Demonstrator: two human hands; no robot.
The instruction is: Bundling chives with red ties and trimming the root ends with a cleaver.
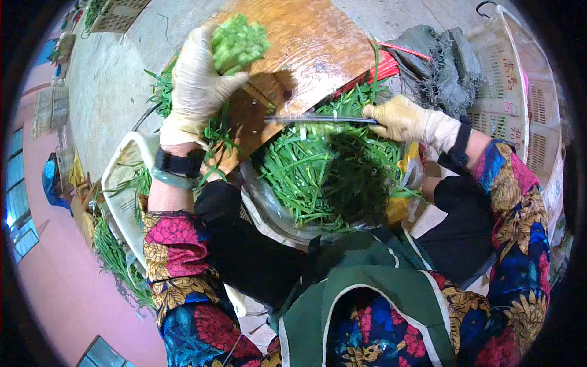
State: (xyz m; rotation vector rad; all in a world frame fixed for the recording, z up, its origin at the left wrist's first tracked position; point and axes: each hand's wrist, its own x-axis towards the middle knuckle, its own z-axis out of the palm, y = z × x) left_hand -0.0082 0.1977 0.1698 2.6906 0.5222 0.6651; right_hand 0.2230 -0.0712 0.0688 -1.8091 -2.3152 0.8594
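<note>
Evidently you are in the middle of cutting greens, judging by the head view, the only view to go by. Take the wooden cutting board (306, 49) as the landmark. Your left hand (195, 85), gloved, sits at the board's left edge with its fingers wrapped tight round a bunch of green stalks (238, 40), cut ends facing up over the board. Your right hand (406, 119), also gloved, is at the board's near right corner, fingers closed on the handle of a knife (321, 119) whose blade lies flat and level across the board's near edge.

Just below that edge, toward your body, stands a clear bowl (269, 208) heaped with short cut green pieces (318, 171) (a dark shadow covers the middle of the heap, so its full depth is hard to judge). The blade sits right at the bowl's far rim, which suggests the sweeping-off step. Next would likely call for laying the bunch flat on the board, fingertips tucked back from the blade.

Right of the board is a pale plastic crate (520, 92) with grey cloth (437, 64) draped at its corner; what lies inside cannot be seen. Left of the board, a white tray (122, 177) holds loose uncut green stalks.
</note>
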